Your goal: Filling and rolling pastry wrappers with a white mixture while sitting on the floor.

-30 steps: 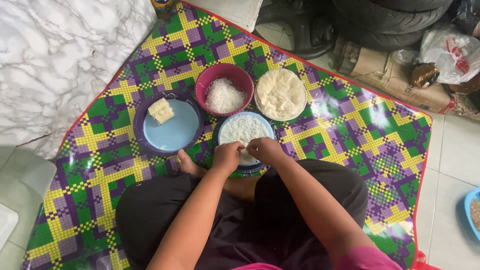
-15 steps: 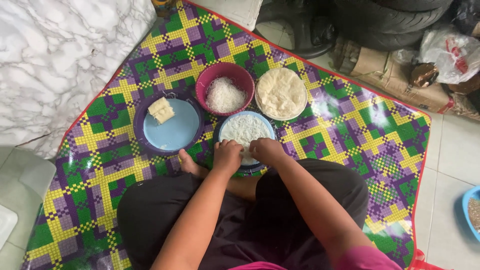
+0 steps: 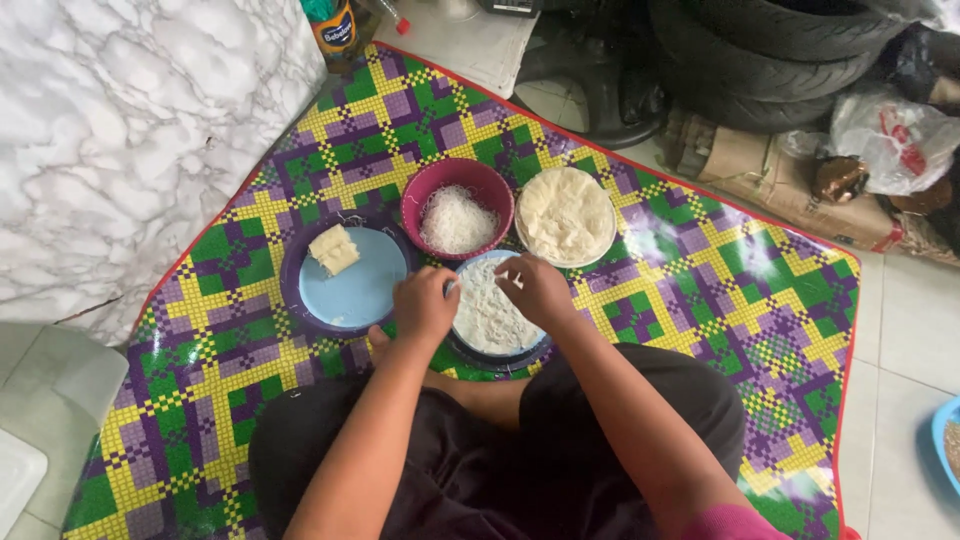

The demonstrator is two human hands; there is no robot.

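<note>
Plate with the thin white wrapper (image 3: pixel 487 318) sits right in front of your crossed legs, on the plaid mat (image 3: pixel 700 290). Both hands are on it. Your left hand (image 3: pixel 425 305) is curled over the plate's left rim, fingers bent in, touching the wrapper edge; can't tell if it's actually pinching anything. Your right hand (image 3: pixel 538 290) is over the upper right part, fingers drawn together, a small white bit showing at the tips.

Change vs half a second ago: both hands have moved up from the near edge of the plate to its far half, and sit a bit wider apart. More of the wrapper's near side now shows between your wrists. Reads as you working the sheet itself, not reaching for anything else yet.

Outward from there:
- Pink bowl of white shredded filling (image 3: pixel 457 213), just beyond the plate, touching or nearly so.
- Stack of round pale wrappers (image 3: pixel 566 214) on its own plate, right of the bowl.
- Blue plate (image 3: pixel 352 285) to your left, one folded pale roll (image 3: pixel 333 249) at its far edge.

Past the mat: tyres (image 3: pixel 780 50), cardboard, a plastic bag (image 3: pixel 890 135), and a marbled white surface (image 3: pixel 120 140) on the left.
</note>
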